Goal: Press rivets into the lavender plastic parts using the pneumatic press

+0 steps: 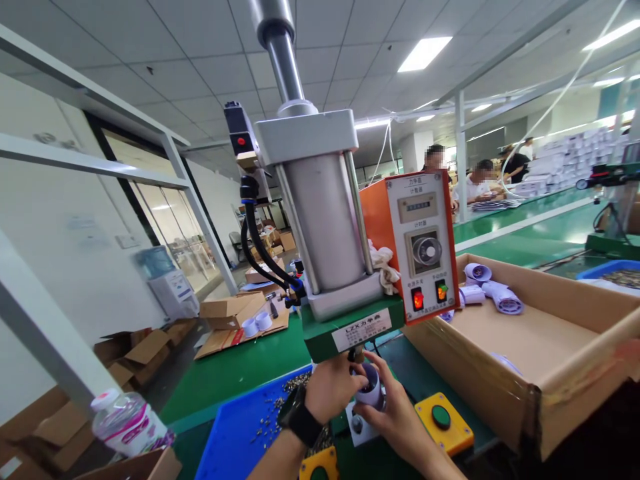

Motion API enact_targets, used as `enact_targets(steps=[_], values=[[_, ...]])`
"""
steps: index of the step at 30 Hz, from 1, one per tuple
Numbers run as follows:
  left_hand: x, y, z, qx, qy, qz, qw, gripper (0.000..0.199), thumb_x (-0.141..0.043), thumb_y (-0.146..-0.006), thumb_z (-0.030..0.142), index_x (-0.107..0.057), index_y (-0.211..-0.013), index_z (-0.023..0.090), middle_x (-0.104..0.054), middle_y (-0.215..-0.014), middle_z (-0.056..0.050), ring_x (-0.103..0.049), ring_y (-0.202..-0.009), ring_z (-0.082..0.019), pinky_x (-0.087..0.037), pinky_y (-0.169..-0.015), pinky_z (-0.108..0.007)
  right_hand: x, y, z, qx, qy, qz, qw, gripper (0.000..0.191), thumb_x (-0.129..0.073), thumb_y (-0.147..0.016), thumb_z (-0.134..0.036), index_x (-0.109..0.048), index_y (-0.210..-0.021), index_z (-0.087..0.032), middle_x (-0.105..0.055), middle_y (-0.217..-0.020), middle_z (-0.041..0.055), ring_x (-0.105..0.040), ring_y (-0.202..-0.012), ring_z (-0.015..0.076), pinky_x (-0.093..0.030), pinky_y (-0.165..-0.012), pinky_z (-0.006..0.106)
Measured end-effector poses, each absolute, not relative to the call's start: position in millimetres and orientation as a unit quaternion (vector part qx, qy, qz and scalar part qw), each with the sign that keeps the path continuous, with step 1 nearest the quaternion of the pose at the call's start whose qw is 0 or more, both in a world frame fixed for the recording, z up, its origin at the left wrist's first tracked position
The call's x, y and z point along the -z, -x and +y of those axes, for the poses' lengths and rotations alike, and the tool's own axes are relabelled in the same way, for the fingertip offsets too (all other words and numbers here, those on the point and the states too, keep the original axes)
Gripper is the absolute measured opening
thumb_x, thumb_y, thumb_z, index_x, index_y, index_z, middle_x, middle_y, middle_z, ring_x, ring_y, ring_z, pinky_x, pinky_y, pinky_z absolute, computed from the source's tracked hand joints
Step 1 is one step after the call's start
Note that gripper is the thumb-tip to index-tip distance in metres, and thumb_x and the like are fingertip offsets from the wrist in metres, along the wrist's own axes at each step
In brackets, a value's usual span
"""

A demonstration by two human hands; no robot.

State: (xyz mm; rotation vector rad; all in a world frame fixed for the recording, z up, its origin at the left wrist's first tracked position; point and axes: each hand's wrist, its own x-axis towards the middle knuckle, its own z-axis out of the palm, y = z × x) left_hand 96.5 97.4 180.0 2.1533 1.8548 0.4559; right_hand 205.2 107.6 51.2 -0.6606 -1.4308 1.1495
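Note:
Under the green head of a pneumatic press [327, 220], my right hand [395, 413] is wrapped round a short pale purple cylinder [369, 390], thumb on the near side and fingers on the far side. My left hand [333, 383], with a black watch on its wrist, reaches to the cylinder's open top with its fingers pressed together; whatever they pinch is too small to name. The cylinder stands over a metal fixture plate [361, 430]. Left of the wrist, a blue tray [235, 420] holds many small metal parts.
Yellow boxes with green buttons [441, 417] flank the fixture. An orange control box [423, 247] stands beside the press. A cardboard box [500, 380] at right holds several purple rolls. At left are a bottle [127, 423] and cartons [145, 353]. People sit in the background.

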Motion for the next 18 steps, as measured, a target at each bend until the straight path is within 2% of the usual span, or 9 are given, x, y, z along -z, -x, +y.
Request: enact_targets(steps=[7, 10, 13, 15, 18], values=[[-175, -98, 105, -0.149, -0.739, 0.641, 0.145, 0.004, -0.062, -0.063, 0.016, -0.061, -0.067, 0.018, -0.065, -0.081, -0.001, -0.057, -0.078, -0.017, -0.043, -0.075, -0.029, -62, -212, 107, -0.426, 0.319, -0.657, 0.535, 0.072, -0.063, -0.068, -0.012, -0.041, -0.136, -0.022, -0.058, -0.131, 0.0084, -0.055, -0.121, 0.0235, -0.041, -0.104, 0.038], [-179, -97, 107, -0.169, -0.740, 0.630, 0.167, 0.015, -0.064, -0.062, 0.016, -0.063, -0.077, 0.017, -0.067, -0.085, -0.002, -0.060, -0.081, -0.017, -0.045, -0.075, -0.028, -65, -218, 110, -0.391, 0.330, -0.693, 0.508, 0.077, -0.066, -0.066, -0.012, -0.041, -0.138, -0.023, -0.056, -0.131, 0.0089, -0.053, -0.122, 0.0243, -0.040, -0.105, 0.039], [-179, -85, 97, -0.209, -0.738, 0.613, 0.188, 0.021, -0.059, -0.074, 0.025, -0.063, -0.094, 0.018, -0.069, -0.092, -0.002, -0.062, -0.085, -0.018, -0.048, -0.078, -0.028, -56, -233, 113, -0.320, 0.354, -0.726, 0.495, 0.084, -0.069, -0.063, -0.010, -0.039, -0.140, -0.025, -0.057, -0.130, 0.0076, -0.052, -0.121, 0.0255, -0.040, -0.104, 0.042], [-165, -67, 81, -0.249, -0.718, 0.629, 0.164, 0.023, -0.049, -0.084, 0.034, -0.064, -0.096, 0.020, -0.070, -0.095, -0.003, -0.063, -0.088, -0.019, -0.050, -0.080, -0.030, -41, -252, 111, -0.254, 0.396, -0.727, 0.501, 0.070, -0.067, -0.071, -0.014, -0.045, -0.136, -0.026, -0.061, -0.120, 0.0065, -0.055, -0.112, 0.0245, -0.043, -0.099, 0.042], [-111, -31, 46, -0.261, -0.701, 0.663, 0.034, 0.025, -0.049, -0.087, 0.037, -0.066, -0.101, 0.025, -0.069, -0.106, -0.003, -0.062, -0.102, -0.023, -0.049, -0.093, -0.037, -5, -287, 100, -0.134, 0.478, -0.706, 0.506, 0.033, -0.056, -0.087, -0.025, -0.058, -0.120, -0.025, -0.065, -0.099, 0.0056, -0.059, -0.093, 0.0230, -0.047, -0.086, 0.041]])
